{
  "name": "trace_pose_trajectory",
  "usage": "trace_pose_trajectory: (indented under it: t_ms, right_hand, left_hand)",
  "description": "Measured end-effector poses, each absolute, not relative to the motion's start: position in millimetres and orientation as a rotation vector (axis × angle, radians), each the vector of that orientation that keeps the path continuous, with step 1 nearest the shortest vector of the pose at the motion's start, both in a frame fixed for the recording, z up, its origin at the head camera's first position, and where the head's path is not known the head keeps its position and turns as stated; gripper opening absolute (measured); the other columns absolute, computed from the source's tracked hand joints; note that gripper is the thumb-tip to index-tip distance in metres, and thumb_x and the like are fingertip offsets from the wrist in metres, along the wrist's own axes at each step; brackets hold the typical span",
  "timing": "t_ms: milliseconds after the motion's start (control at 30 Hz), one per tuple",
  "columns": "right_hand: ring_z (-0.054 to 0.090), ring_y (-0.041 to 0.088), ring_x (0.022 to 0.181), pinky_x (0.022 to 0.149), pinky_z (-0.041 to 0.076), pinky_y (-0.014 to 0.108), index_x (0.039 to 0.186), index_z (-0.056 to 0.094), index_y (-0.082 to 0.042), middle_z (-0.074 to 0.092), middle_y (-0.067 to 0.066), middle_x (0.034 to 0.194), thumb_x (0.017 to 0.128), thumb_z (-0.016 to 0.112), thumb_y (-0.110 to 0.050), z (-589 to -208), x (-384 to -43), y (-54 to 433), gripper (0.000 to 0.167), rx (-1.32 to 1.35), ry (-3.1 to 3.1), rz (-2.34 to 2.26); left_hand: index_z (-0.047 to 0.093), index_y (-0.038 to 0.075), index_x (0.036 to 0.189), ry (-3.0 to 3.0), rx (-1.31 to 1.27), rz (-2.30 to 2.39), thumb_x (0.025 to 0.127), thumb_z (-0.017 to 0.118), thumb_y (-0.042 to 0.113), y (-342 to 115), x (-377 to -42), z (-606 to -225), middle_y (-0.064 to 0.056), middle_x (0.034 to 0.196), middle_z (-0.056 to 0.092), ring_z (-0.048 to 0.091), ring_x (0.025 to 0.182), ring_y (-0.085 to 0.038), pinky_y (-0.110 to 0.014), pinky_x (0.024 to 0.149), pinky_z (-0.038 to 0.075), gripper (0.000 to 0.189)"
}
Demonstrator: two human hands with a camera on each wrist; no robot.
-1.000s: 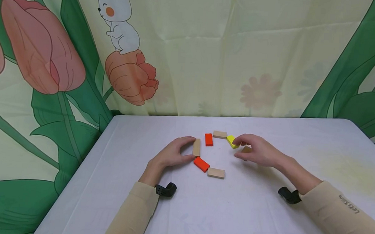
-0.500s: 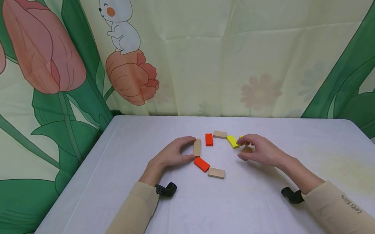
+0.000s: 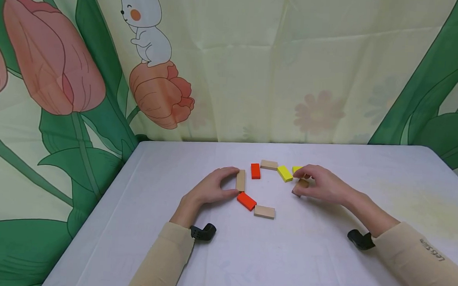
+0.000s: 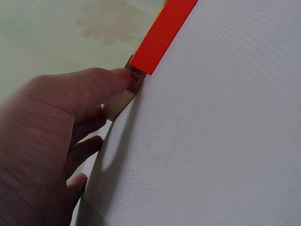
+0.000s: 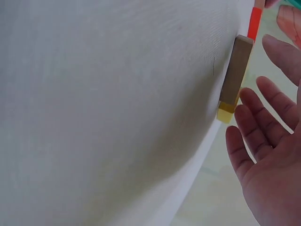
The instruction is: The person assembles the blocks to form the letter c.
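Note:
On the left, the left hand holds a plain wooden domino block between thumb and index finger, at opposite ends. In the left wrist view, its thumb presses the block's dark-marked end beside a red block. The right hand arches over another wooden block, part of which it hides. Seen from the right wrist, its fingers are spread loosely, and the thumb stands off that block. Two yellow blocks lie by its fingertips, one partly covered.
Several blocks form an uneven ring on the white tablecloth. At its back are a red block and a wooden one; at its front, a red block touches a wooden one. A printed curtain hangs behind.
The right hand has shifted slightly rightward, baring more of the wooden block under it and a second yellow block behind. The left hand stays put on its block.

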State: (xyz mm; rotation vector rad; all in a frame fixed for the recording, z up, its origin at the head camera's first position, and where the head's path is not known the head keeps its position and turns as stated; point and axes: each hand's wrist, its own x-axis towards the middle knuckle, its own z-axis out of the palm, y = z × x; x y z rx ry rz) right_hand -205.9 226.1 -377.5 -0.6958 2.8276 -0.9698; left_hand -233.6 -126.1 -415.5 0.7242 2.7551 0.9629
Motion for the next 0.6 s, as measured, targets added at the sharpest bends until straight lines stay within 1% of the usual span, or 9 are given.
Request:
trace_pose_trajectory:
  t_ms: [133,367,600]
  right_hand:
    - [0.057,0.029,0.105,0.093,0.047,0.05,0.117,0.069,-0.002,0.067,0.009,0.114,0.085,0.082,-0.021,-378.8,-206.4,228.2,0.039,-0.709,2.846,-0.931]
    - [0.058,0.03,0.106,0.094,0.047,0.051,0.116,0.068,0.0,0.067,0.01,0.115,0.083,0.084,-0.02,-380.0,-207.5,228.9,0.042,-0.724,2.858,-0.889]
    - [0.058,0.031,0.106,0.094,0.048,0.051,0.116,0.069,-0.001,0.066,0.01,0.115,0.082,0.085,-0.022,-380.0,-207.6,229.4,0.043,-0.716,2.863,-0.843]
  left_hand:
    - [0.052,0.016,0.148,2.753,0.724,0.961,0.089,0.074,0.03,-125.7,-233.1,-414.9,-0.002,0.151,0.049,0.039,0.141,-0.022,-0.043,0.116,0.032,0.065]
    - [0.051,0.016,0.149,2.756,0.721,0.947,0.09,0.074,0.031,-125.1,-233.1,-415.3,-0.002,0.151,0.048,0.039,0.142,-0.022,-0.043,0.116,0.032,0.065]
    - [0.05,0.017,0.149,2.767,0.707,0.924,0.089,0.074,0.032,-124.6,-233.2,-414.8,-0.002,0.152,0.048,0.039,0.142,-0.021,-0.043,0.116,0.033,0.066]
